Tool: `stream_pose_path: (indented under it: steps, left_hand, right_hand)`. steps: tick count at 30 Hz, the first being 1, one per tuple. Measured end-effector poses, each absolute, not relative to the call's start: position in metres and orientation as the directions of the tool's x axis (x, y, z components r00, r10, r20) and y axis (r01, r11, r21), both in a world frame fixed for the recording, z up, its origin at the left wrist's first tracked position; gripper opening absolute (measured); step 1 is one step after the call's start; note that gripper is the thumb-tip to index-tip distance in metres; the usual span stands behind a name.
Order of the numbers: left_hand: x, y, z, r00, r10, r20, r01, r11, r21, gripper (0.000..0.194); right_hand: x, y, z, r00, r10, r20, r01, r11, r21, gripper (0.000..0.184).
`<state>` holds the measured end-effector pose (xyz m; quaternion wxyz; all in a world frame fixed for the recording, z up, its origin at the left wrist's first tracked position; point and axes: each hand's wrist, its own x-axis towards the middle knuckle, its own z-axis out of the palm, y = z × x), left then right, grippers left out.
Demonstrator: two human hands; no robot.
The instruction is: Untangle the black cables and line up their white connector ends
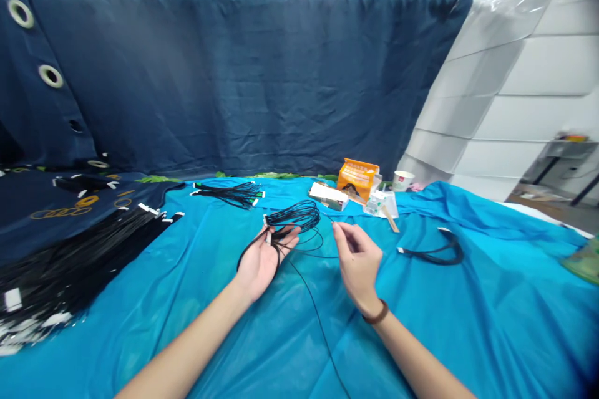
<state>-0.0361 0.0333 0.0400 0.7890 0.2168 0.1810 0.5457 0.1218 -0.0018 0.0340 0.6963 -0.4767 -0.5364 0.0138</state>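
A looped bundle of thin black cables with small white connectors lies across my left hand. That hand is palm up, its fingers curled under and around the bundle. To its right, my right hand is closed in a pinch, with a thin dark wire end showing at the fingertips. One strand runs from the bundle towards my right hand. Another loose black wire trails from the bundle down to the bottom of the view. A brown band circles my right wrist.
A large pile of black cables lies left. Behind are a smaller cable bundle, a small box, an orange bag and a paper cup. A curved cable rests right on the blue cloth.
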Motion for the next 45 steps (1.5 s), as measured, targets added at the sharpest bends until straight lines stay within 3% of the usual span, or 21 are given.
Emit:
stream_pose_path:
  steps: [6, 12, 16, 25, 33, 45]
  left_hand:
    - [-0.038, 0.036, 0.037, 0.324, 0.945, -0.051, -0.792, 0.300, 0.532, 0.021]
    - [-0.038, 0.036, 0.036, 0.354, 0.935, -0.006, -0.779, 0.298, 0.552, 0.019]
    - [-0.037, 0.034, 0.035, 0.351, 0.937, -0.004, -0.761, 0.287, 0.582, 0.019]
    - [-0.034, 0.039, 0.024, 0.354, 0.935, 0.002, -0.741, 0.279, 0.611, 0.021]
    - [-0.028, 0.029, 0.031, 0.401, 0.916, -0.004, -0.725, 0.320, 0.610, 0.024]
    - [-0.022, 0.017, 0.029, 0.499, 0.866, 0.002, -0.699, 0.402, 0.592, 0.019]
  right_hand:
    - [0.114, -0.004, 0.026, 0.158, 0.400, 0.903, 0.687, 0.612, -0.391, 0.007]
    - [0.113, -0.004, 0.023, -0.034, 0.256, 0.966, 0.772, 0.620, -0.137, 0.013]
    - [0.113, -0.006, 0.023, -0.102, 0.181, 0.978, 0.794, 0.607, -0.030, 0.017]
    - [0.113, -0.001, 0.015, -0.178, 0.207, 0.962, 0.798, 0.603, 0.018, 0.014]
    - [0.110, -0.004, 0.014, -0.336, 0.195, 0.921, 0.806, 0.566, 0.174, 0.012]
    - [0.110, -0.002, 0.015, -0.262, 0.294, 0.919, 0.822, 0.567, 0.053, 0.010]
